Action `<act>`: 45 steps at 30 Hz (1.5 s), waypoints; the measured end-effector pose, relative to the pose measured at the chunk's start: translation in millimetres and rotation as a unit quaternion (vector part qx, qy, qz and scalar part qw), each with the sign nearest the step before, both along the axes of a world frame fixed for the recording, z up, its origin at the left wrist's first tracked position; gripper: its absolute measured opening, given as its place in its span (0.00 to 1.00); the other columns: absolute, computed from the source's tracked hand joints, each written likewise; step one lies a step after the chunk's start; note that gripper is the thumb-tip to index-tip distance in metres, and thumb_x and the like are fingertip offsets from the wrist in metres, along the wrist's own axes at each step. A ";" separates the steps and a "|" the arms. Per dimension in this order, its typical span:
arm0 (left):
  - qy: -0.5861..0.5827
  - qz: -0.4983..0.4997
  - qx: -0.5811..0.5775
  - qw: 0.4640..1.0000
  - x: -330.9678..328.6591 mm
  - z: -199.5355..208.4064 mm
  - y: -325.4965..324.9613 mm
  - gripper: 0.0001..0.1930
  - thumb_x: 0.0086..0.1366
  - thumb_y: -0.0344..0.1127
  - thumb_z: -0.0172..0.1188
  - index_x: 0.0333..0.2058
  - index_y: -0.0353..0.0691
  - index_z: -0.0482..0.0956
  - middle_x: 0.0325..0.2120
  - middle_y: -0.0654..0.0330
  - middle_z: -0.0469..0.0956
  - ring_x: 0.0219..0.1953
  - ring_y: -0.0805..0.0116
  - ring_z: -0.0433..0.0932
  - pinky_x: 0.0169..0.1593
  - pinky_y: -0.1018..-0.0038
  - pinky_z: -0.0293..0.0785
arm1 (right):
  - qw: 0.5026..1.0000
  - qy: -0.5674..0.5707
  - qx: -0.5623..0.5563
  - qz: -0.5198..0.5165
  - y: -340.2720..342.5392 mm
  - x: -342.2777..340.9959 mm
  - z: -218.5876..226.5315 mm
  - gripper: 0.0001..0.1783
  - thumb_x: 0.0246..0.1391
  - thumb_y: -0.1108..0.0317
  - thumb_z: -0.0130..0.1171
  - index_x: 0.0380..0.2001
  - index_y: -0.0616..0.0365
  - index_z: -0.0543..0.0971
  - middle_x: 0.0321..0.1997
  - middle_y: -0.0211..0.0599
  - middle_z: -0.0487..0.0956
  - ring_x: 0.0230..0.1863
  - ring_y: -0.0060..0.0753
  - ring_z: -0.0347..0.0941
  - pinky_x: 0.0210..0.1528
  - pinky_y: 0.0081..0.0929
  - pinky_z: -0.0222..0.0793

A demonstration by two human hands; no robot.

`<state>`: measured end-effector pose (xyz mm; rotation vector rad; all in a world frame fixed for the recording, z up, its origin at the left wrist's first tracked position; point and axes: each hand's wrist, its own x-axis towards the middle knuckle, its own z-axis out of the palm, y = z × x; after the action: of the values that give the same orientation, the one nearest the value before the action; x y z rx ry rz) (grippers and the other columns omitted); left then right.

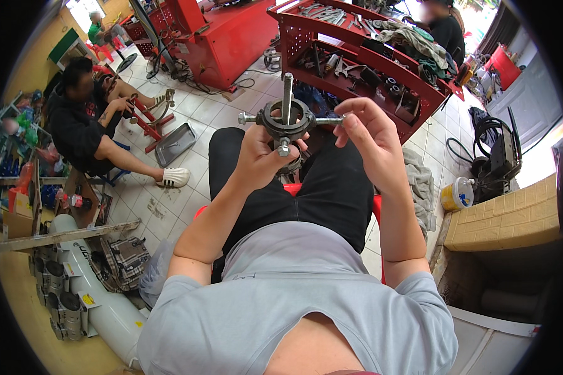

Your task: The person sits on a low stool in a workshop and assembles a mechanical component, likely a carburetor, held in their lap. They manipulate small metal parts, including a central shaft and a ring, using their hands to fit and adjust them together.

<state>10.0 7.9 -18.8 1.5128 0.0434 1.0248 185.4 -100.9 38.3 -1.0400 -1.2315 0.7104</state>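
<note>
My left hand (259,156) is closed around the lower left side of a dark, round metal ring fixture (301,128), held up over my lap. Bolts stick out from its sides, and a long threaded rod (288,94) stands up through its open middle. My right hand (375,137) has thumb and fingers curled at the outer end of the right-hand bolt (325,121), pinching it. Another bolt head (283,150) points toward me at the near side. Part of the fixture's underside is hidden by my left hand.
A red tool cart (356,59) holding wrenches, rags and parts stands ahead. A seated person (81,125) works at the left beside a grey metal tray (176,144). To the right are a yellow-and-white bucket (456,194) and a grey cloth (418,181) on the tiled floor.
</note>
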 end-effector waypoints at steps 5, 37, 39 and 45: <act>0.003 -0.002 -0.009 1.000 0.1 -3.1 1.0 0.22 0.57 0.39 0.68 0.46 0.31 0.73 0.37 0.55 0.78 0.35 0.72 0.79 0.41 0.75 0.77 | 0.998 -0.028 -0.041 0.037 -4.3 8.9 1.5 0.13 0.60 0.63 0.59 0.40 0.63 0.75 0.31 0.27 0.75 0.32 0.13 0.68 0.34 0.15 0.66; -0.001 -0.009 -0.011 1.000 0.3 -2.3 2.6 0.22 0.58 0.37 0.67 0.47 0.31 0.72 0.38 0.54 0.78 0.35 0.71 0.80 0.41 0.75 0.77 | 0.999 0.005 -0.017 0.049 0.9 2.8 -0.9 0.13 0.64 0.62 0.54 0.38 0.63 0.75 0.28 0.25 0.74 0.29 0.13 0.66 0.32 0.15 0.64; 0.001 -0.005 -0.007 1.000 0.7 -2.1 1.3 0.22 0.58 0.37 0.67 0.47 0.31 0.72 0.37 0.54 0.78 0.35 0.71 0.80 0.41 0.75 0.77 | 0.996 0.003 -0.046 0.078 3.4 13.3 -7.8 0.13 0.64 0.61 0.54 0.40 0.62 0.74 0.30 0.26 0.74 0.29 0.13 0.66 0.32 0.15 0.64; -0.002 0.001 -0.010 1.000 0.9 -3.1 2.0 0.22 0.58 0.38 0.67 0.46 0.31 0.73 0.37 0.54 0.78 0.35 0.71 0.80 0.41 0.75 0.77 | 0.999 -0.017 -0.009 0.036 -2.9 0.2 5.0 0.15 0.66 0.59 0.51 0.39 0.62 0.75 0.28 0.26 0.74 0.28 0.13 0.66 0.32 0.15 0.65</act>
<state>10.9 9.9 -22.0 1.4932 0.0512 1.0258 185.6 -103.9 43.3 -1.0299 -1.2997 0.7642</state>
